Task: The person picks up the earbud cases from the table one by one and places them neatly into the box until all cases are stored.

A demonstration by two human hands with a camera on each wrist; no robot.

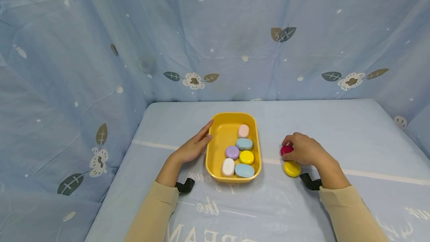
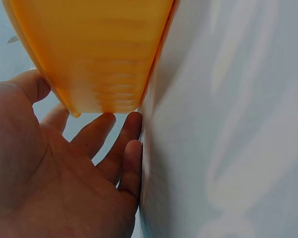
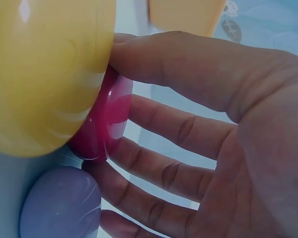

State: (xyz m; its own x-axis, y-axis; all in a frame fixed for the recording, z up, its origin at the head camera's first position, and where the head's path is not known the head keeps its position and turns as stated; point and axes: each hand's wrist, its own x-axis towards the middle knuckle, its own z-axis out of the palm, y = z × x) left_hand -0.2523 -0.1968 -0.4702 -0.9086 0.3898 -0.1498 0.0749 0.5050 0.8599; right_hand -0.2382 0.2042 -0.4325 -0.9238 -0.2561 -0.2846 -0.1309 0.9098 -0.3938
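A yellow tray (image 1: 215,167) holds several glossy pebble-shaped pieces: pink (image 1: 243,131), light blue (image 1: 244,171), purple (image 1: 232,152), yellow (image 1: 246,157) and white (image 1: 228,167). My left hand (image 1: 193,148) rests against the tray's left side, its thumb at the rim; in the left wrist view the fingers touch the outer wall (image 2: 109,64). Right of the tray, my right hand (image 1: 307,150) pinches a red pebble-shaped piece (image 1: 286,150) between thumb and fingers. Close in front of it lies a yellow pebble-shaped piece (image 1: 292,168). A purplish piece (image 3: 62,206) shows below in the right wrist view, hidden from the head view.
The table is covered with a pale blue cloth (image 1: 319,118) with white lettering. A patterned blue curtain (image 1: 235,36) hangs behind it and at the left side. A black wrist mount sits on each wrist, below the hands.
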